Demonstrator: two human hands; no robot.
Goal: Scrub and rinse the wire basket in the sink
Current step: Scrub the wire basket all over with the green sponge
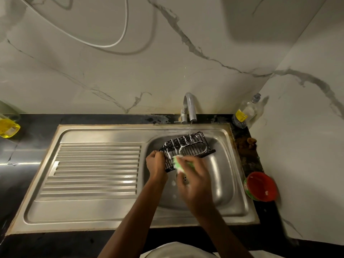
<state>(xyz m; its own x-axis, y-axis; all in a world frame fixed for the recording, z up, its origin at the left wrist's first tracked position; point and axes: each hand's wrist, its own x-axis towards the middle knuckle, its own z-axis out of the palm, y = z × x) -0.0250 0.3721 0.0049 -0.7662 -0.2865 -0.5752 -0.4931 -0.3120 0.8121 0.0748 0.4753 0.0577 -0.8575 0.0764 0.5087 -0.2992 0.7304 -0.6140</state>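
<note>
Nearest the sink's (96,215) front edge, the right hand (195,185) was curled shut around a green sponge (177,164), pressing it to the near face of the basket (184,150); the hand was blurred, so the finger positions were hard to read. The left hand (156,164), just left of the sponge, was clamped on the basket's left end, holding it tilted above the sink's bowl. The basket was streaked with white foam, which probably made the wires slick. A hard scrub might have twisted it out of the left grip and dropped it into the bowl. At the back of the sink, the tap (189,108) ran a thin stream onto the basket's far edge, and it could have splashed.
</note>
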